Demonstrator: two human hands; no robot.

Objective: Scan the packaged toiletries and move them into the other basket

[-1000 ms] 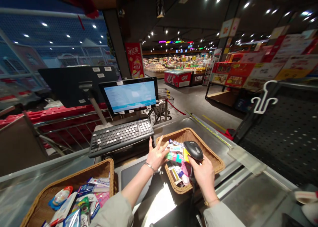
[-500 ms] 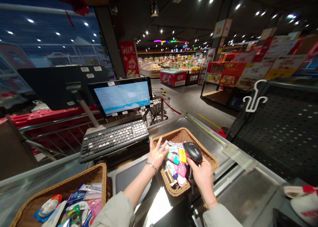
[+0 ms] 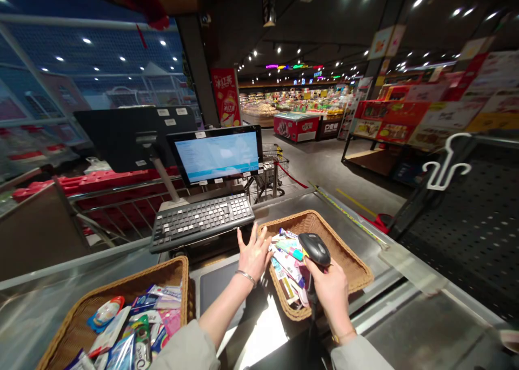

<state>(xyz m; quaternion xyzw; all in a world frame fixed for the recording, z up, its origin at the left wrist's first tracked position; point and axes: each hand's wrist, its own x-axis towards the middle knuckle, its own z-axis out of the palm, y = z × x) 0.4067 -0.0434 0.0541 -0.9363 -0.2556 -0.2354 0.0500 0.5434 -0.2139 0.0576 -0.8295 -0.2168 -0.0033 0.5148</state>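
Note:
My right hand (image 3: 331,288) is wrapped round a black handheld barcode scanner (image 3: 314,248), its head above a wicker basket (image 3: 353,270). Small colourful packets (image 3: 285,263) lie in the left part of that basket, some hidden by the scanner. At the basket's left rim, my left hand (image 3: 254,255) is spread with its fingers apart and nothing held; whether its fingertips touch the rim or packets I cannot tell. A second wicker basket (image 3: 184,291) sits at the lower left, with more packets (image 3: 140,324) in it.
A black keyboard (image 3: 203,219) and a lit monitor (image 3: 221,156) stand behind my left hand. The metal counter (image 3: 438,316) runs to the right, beside a black perforated panel (image 3: 478,219) with a white hook (image 3: 448,162). A shopping cart (image 3: 265,167) is beyond the counter.
The camera view has turned left. My left hand has moved left relative to the basket, from over the packets to the rim. My right hand still holds the scanner above the packets.

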